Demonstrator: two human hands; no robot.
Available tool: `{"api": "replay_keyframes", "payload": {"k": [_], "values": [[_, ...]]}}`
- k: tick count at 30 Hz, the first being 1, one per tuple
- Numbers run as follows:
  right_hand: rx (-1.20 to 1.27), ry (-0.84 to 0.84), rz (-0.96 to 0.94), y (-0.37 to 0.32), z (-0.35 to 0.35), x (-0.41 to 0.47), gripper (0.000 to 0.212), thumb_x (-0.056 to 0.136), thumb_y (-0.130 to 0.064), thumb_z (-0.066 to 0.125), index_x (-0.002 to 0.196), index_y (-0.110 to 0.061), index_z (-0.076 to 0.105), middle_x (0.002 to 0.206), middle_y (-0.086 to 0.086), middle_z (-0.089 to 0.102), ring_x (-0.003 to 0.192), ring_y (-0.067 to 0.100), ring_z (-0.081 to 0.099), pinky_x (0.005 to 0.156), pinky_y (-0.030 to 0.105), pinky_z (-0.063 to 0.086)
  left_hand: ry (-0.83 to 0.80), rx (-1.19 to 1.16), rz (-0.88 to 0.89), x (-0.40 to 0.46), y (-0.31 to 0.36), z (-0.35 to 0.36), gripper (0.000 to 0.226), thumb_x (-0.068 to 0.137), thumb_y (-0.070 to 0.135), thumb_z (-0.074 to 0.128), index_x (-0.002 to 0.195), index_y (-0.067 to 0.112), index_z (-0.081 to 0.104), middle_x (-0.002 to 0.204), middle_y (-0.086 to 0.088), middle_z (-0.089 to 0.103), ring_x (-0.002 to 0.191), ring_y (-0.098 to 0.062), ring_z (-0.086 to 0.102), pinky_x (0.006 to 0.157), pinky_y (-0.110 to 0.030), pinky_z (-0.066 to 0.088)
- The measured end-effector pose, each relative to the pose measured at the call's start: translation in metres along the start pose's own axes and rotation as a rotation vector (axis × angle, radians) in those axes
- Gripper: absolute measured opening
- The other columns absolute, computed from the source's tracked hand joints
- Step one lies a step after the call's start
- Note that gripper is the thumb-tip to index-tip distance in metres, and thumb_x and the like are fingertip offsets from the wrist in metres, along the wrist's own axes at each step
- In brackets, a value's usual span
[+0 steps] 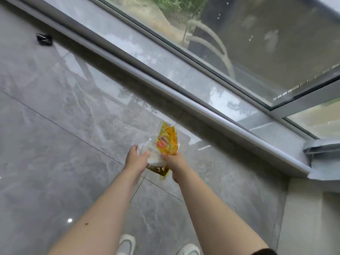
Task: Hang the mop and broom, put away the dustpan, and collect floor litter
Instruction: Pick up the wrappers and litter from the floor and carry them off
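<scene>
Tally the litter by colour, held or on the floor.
Yellow: 1, wrapper in the right hand
White: 1, crumpled paper in the left hand
Black: 1, scrap on the floor near the sill
Total: 3

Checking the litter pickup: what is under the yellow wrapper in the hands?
Under the yellow wrapper the left hand and right hand bunch white crumpled litter. Below is grey floor; the wrapper's lower end is partly covered.
</scene>
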State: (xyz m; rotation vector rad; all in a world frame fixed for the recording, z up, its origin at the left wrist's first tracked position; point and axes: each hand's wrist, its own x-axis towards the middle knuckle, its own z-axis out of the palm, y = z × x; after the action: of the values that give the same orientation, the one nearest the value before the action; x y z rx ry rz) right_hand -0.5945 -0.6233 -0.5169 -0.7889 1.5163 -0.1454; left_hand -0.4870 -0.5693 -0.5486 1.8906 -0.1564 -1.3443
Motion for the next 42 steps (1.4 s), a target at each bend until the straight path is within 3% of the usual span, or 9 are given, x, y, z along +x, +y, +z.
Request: {"api": "replay_keyframes", "payload": {"k": [5, 11, 16, 21, 23, 28, 34, 40, 42], "values": [[-0.173, 0.009, -0.031, -0.053, 0.044, -0.028, 0.010, 0.091, -0.012, 0.054, 0.099, -0.019, 0.057, 0.082, -0.004, 0.057, 0.084, 0.016, 0.057, 0.072, 0.024, 0.047, 0.024, -0.070, 0.019, -0.013, 0.047, -0.050, 0.036, 0.091, 0.016, 0.055, 0.126, 0.010, 0.049, 0.122, -0.013, 0.059, 0.107, -0.028, 0.059, 0.088, -0.040, 0.052], [-0.328, -0.019, -0.026, -0.118, 0.113, -0.062, 0.021, 0.091, -0.016, 0.054, 0.112, -0.013, 0.057, 0.099, 0.005, 0.060, 0.095, 0.021, 0.059, 0.080, 0.029, 0.049, 0.089, -0.136, 0.054, -0.021, 0.102, -0.123, 0.042, 0.093, 0.018, 0.052, 0.133, 0.012, 0.043, 0.122, -0.007, 0.056, 0.100, -0.022, 0.055, 0.069, -0.024, 0.044], [-0.376, -0.084, -0.051, -0.163, 0.171, -0.081, 0.011, 0.089, -0.013, 0.054, 0.100, -0.015, 0.057, 0.109, 0.010, 0.064, 0.105, 0.025, 0.063, 0.097, 0.036, 0.052, 0.075, -0.134, 0.027, -0.017, 0.141, -0.192, 0.048, 0.089, 0.015, 0.054, 0.135, 0.015, 0.040, 0.128, -0.010, 0.055, 0.112, -0.028, 0.057, 0.084, -0.035, 0.049], [-0.418, -0.136, -0.075, -0.198, 0.213, -0.086, 0.003, 0.087, -0.012, 0.056, 0.090, -0.013, 0.057, 0.120, 0.016, 0.064, 0.112, 0.029, 0.062, 0.101, 0.042, 0.050, 0.089, -0.142, 0.011, -0.006, 0.173, -0.238, 0.050, 0.088, 0.012, 0.053, 0.135, 0.017, 0.039, 0.128, -0.010, 0.055, 0.115, -0.029, 0.055, 0.093, -0.042, 0.050], [-0.461, -0.138, -0.075, -0.210, 0.223, -0.083, 0.002, 0.088, -0.014, 0.056, 0.090, -0.013, 0.056, 0.119, 0.015, 0.064, 0.111, 0.028, 0.062, 0.101, 0.041, 0.050, 0.094, -0.154, 0.011, 0.000, 0.182, -0.246, 0.049, 0.087, 0.010, 0.052, 0.134, 0.016, 0.040, 0.127, -0.011, 0.055, 0.112, -0.029, 0.056, 0.086, -0.040, 0.053], [-0.504, -0.181, -0.085, -0.254, 0.250, -0.064, 0.033, 0.086, -0.015, 0.058, 0.119, -0.007, 0.057, 0.123, 0.013, 0.062, 0.115, 0.028, 0.060, 0.103, 0.042, 0.049, 0.147, -0.193, 0.020, 0.025, 0.215, -0.265, 0.039, 0.086, 0.009, 0.052, 0.124, 0.015, 0.044, 0.109, -0.007, 0.058, 0.089, -0.019, 0.058, 0.059, -0.025, 0.045], [-0.435, -0.256, -0.144, -0.322, 0.278, -0.031, 0.033, 0.089, -0.009, 0.053, 0.122, -0.005, 0.057, 0.121, 0.014, 0.063, 0.118, 0.032, 0.058, 0.104, 0.044, 0.047, 0.186, -0.208, 0.047, 0.074, 0.285, -0.282, 0.037, 0.085, 0.005, 0.050, 0.121, 0.012, 0.046, 0.098, -0.007, 0.058, 0.077, -0.016, 0.057, 0.054, -0.023, 0.043], [-0.453, -0.265, -0.128, -0.395, 0.297, 0.001, 0.035, 0.087, -0.015, 0.056, 0.121, -0.006, 0.057, 0.126, 0.017, 0.062, 0.117, 0.032, 0.059, 0.105, 0.046, 0.046, 0.226, -0.154, 0.074, 0.111, 0.358, -0.294, 0.038, 0.083, 0.007, 0.052, 0.120, 0.012, 0.048, 0.105, -0.008, 0.058, 0.090, -0.024, 0.057, 0.064, -0.028, 0.045], [-0.462, -0.303, -0.120, -0.420, 0.315, 0.013, 0.033, 0.087, -0.015, 0.056, 0.119, -0.006, 0.058, 0.126, 0.018, 0.062, 0.117, 0.033, 0.060, 0.104, 0.046, 0.047, 0.266, -0.158, 0.070, 0.129, 0.379, -0.308, 0.032, 0.083, 0.007, 0.052, 0.114, 0.014, 0.048, 0.104, -0.008, 0.056, 0.084, -0.021, 0.057, 0.059, -0.026, 0.044]]}}
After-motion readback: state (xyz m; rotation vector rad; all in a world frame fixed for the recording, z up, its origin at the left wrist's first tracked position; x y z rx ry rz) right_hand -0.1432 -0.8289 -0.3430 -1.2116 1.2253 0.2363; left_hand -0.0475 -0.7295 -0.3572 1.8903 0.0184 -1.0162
